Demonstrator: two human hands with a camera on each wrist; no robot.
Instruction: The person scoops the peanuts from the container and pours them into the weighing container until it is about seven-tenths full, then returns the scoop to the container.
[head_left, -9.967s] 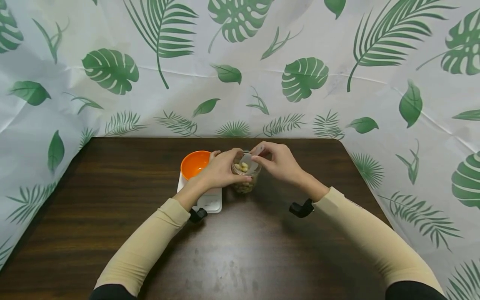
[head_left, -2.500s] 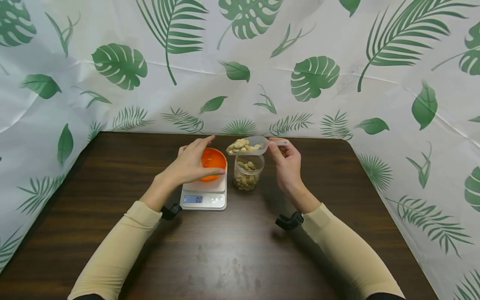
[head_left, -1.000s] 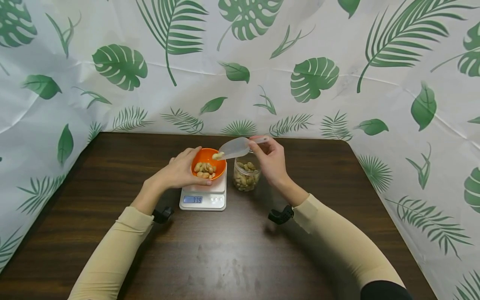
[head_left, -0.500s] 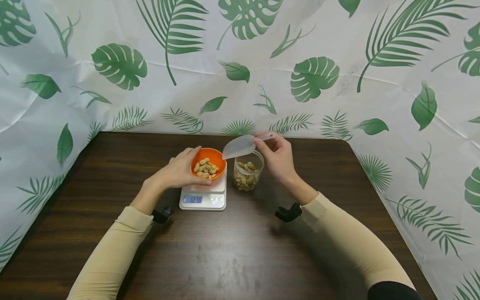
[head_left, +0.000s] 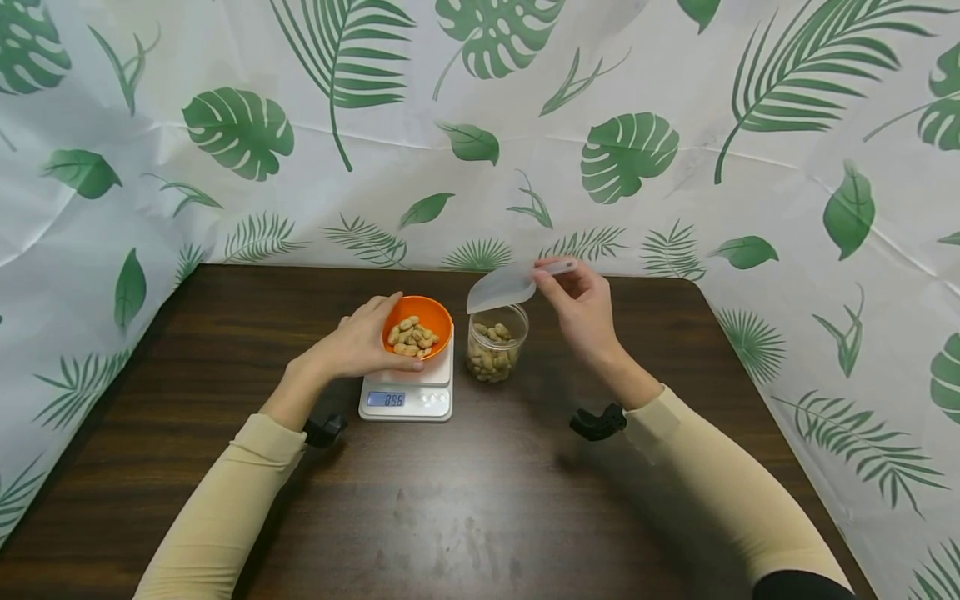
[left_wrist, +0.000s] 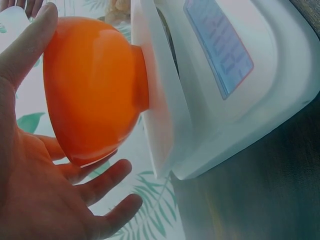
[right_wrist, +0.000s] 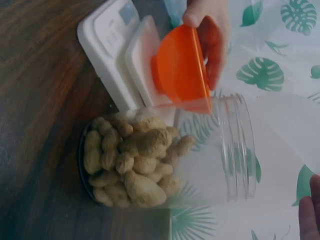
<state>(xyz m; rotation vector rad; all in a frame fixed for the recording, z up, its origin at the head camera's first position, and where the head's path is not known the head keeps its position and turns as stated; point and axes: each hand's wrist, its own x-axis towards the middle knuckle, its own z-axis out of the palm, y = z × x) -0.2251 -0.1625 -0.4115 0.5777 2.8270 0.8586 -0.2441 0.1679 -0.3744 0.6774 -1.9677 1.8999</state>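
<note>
An orange bowl (head_left: 442,321) holding several unshelled peanuts (head_left: 411,338) stands on a white kitchen scale (head_left: 408,410). My left hand (head_left: 348,342) holds the bowl from the left, thumb at its near side and fingers round the far side. In the left wrist view, the bowl's foot (left_wrist: 141,77) meets the weighing plate. To the right of the scale is a clear jar (right_wrist: 200,175), partly filled with peanuts (right_wrist: 142,165). Above its mouth, my right hand (head_left: 588,312) pinches the handle of a translucent scoop (head_left: 501,288), which carries no visible peanuts.
The scale's lit display (head_left: 386,399) faces the front. All of it stands near the back of a dark wooden table (head_left: 465,517), before a leaf-patterned sheet (head_left: 517,150). A black wrist camera (head_left: 597,422) hangs below the right wrist.
Peanuts have gone from the scoop into the bowl, and the display digits have changed. The emptied scoop has moved right with my right hand. Ten seconds ago my left hand was on the jar.
</note>
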